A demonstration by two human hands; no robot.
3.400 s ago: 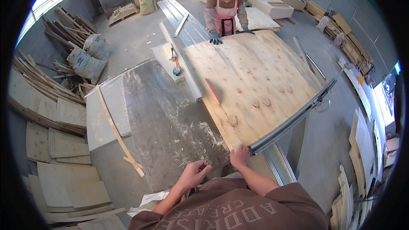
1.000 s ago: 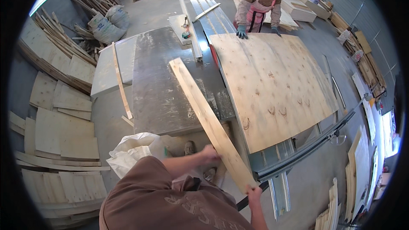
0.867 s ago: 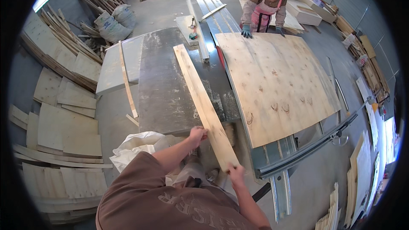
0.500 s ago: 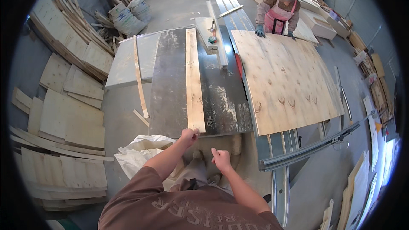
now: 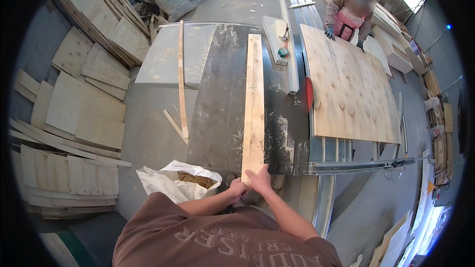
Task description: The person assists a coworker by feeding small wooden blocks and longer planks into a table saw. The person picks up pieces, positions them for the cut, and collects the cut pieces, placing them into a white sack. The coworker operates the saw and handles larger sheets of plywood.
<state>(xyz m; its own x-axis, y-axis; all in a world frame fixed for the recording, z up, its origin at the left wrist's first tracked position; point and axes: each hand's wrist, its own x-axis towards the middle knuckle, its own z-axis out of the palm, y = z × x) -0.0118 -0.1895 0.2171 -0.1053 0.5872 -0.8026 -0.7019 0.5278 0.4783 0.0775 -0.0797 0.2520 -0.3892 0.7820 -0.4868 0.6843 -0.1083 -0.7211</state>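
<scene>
A long, narrow plywood strip [image 5: 255, 104] lies lengthwise on the dark saw table [image 5: 217, 118], its near end sticking out past the table's front edge. My left hand [image 5: 238, 188] is closed on the left corner of that end. At the same end, my right hand [image 5: 258, 177] grips the right side with its thumb on top. To the right of the strip, a large plywood sheet [image 5: 351, 94] rests on the sliding side of the saw, and a red guard piece [image 5: 309, 94] shows at its left edge.
A co-worker [image 5: 349, 15] in gloves and a pink apron touches the sheet's far edge. A tape measure [image 5: 282, 52] sits by the fence [image 5: 289, 44]. An open white sack [image 5: 173, 183] stands near my left arm. Offcuts [image 5: 79, 113] are stacked at left; a metal rail [image 5: 361, 166] crosses at right.
The strip has come toward me past the table's edge. My right hand, earlier apart from it, now holds its end beside my left. The view has shifted.
</scene>
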